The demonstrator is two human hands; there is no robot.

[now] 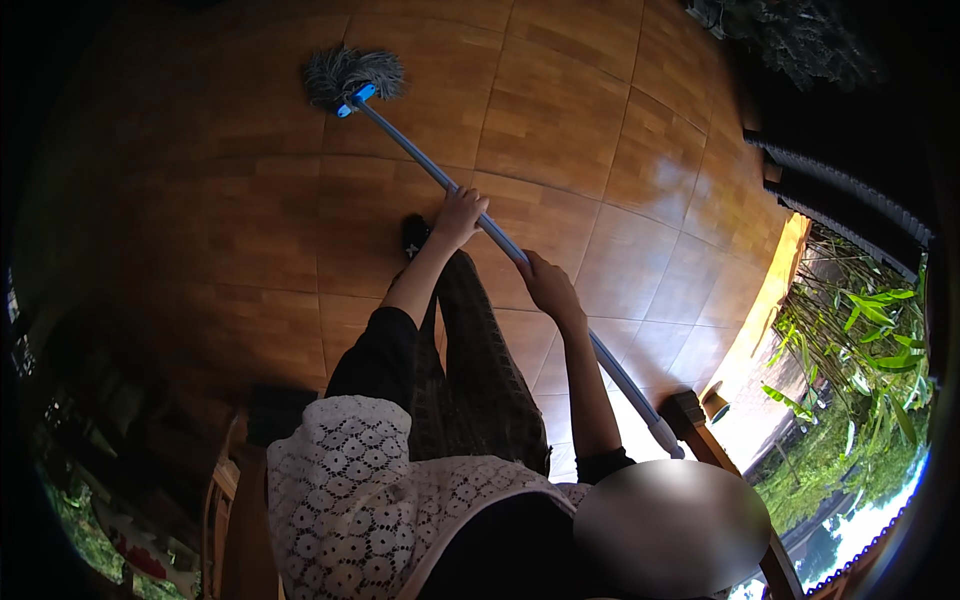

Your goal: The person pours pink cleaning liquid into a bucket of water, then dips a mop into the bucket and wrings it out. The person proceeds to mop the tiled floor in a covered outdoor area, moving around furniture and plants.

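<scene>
A string mop (425, 163) slants across the view, its grey handle running from the upper left to the lower right. Its shaggy grey strands (360, 72) rest spread on the brown tiled floor (545, 130), joined to the handle by a bright blue clamp. My left hand (460, 216) is closed around the handle, farther down toward the mop head. Behind it along the same handle, my right hand (548, 285) also grips, with its fingers partly hidden by the hand itself. The handle's pale end cap (665, 440) sticks out past my right forearm.
Wooden furniture (700, 425) stands close by the handle's end at the lower right. A chair-like wooden frame (222, 490) is at the lower left. Green plants (870, 330) grow beyond the floor's bright right edge. Dark foliage (790, 40) shows at the upper right.
</scene>
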